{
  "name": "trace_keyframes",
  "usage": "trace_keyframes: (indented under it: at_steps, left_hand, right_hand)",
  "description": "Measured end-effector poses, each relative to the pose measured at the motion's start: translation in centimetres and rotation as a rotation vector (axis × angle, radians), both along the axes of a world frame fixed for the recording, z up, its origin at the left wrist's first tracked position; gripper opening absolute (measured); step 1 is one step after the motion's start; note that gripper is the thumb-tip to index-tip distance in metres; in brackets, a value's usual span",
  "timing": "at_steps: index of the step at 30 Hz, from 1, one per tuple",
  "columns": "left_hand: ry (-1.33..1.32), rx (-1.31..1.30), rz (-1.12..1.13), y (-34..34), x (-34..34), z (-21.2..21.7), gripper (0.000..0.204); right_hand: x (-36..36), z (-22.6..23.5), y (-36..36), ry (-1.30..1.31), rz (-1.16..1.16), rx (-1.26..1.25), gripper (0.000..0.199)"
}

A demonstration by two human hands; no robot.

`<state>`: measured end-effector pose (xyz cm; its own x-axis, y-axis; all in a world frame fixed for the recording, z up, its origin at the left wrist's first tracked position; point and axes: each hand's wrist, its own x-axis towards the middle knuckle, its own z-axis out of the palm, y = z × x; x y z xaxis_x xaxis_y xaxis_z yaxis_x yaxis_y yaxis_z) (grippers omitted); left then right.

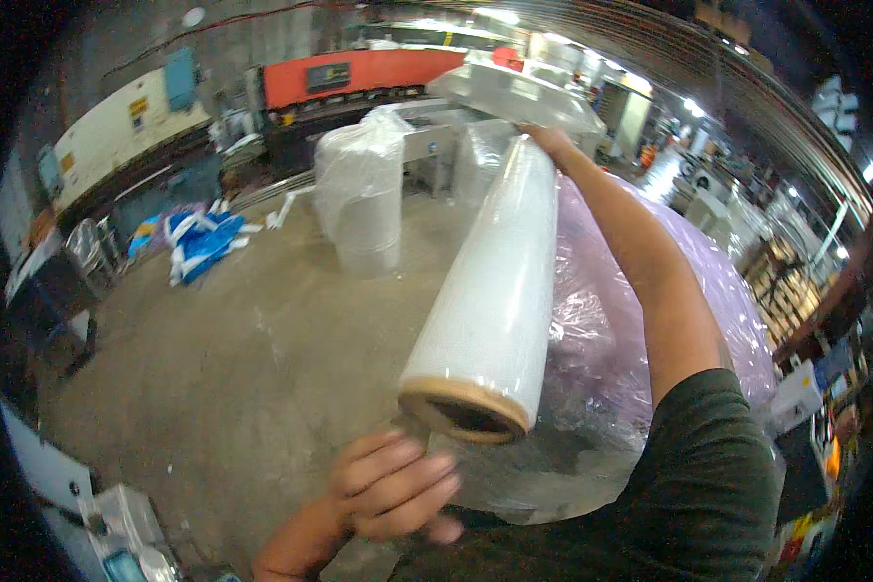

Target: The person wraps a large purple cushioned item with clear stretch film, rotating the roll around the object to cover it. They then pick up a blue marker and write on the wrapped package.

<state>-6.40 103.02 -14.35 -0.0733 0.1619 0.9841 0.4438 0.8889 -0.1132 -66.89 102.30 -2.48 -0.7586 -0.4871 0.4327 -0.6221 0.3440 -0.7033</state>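
A large roll of clear stretch film (500, 262) slants across the middle, its near end lower and its far end raised. The brown cardboard core (466, 407) faces me with a dark hollow centre. My right hand (548, 143) reaches over to the far end and grips the roll there; its fingertips are partly hidden. Just below the core's near end is my left hand (398, 485), slightly blurred, fingers loosely bent and nothing visible in them. Beside the roll, under my right arm, bulges a big lilac bundle (611, 339) wrapped in shiny clear film.
Ahead on the concrete floor (262, 359) stands a white drum (369, 228) covered in plastic. Blue and white sheeting (204, 242) lies crumpled at the left. A red machine beam (359, 76) runs along the back. Wooden pallets (786, 281) stand at the right.
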Motion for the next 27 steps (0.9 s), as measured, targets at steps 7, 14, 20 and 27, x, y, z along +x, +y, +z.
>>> trace_keyframes:
  at_steps: [7, 14, 20, 27]
  left_hand:
    - [-0.353, 0.672, -0.173, -12.9, -13.1, 6.2, 0.032]
    - [-0.662, 0.256, -0.238, -16.1, -38.1, 13.0, 0.062]
    - [-0.973, 0.125, -0.734, -16.1, -47.7, 11.1, 0.076]
    - [-1.105, 0.286, -1.104, -16.7, -54.8, 9.1, 0.071]
  right_hand:
    - [6.2, 1.6, 1.4, 0.226, -0.529, 0.163, 0.062]
    - [11.8, 6.0, 1.0, 0.789, -0.699, 0.404, 0.036]
    - [26.7, 15.5, 12.1, 0.575, -0.434, 0.740, 0.036]
    - [54.2, 6.5, 12.0, 0.455, -1.374, -0.099, 0.043]
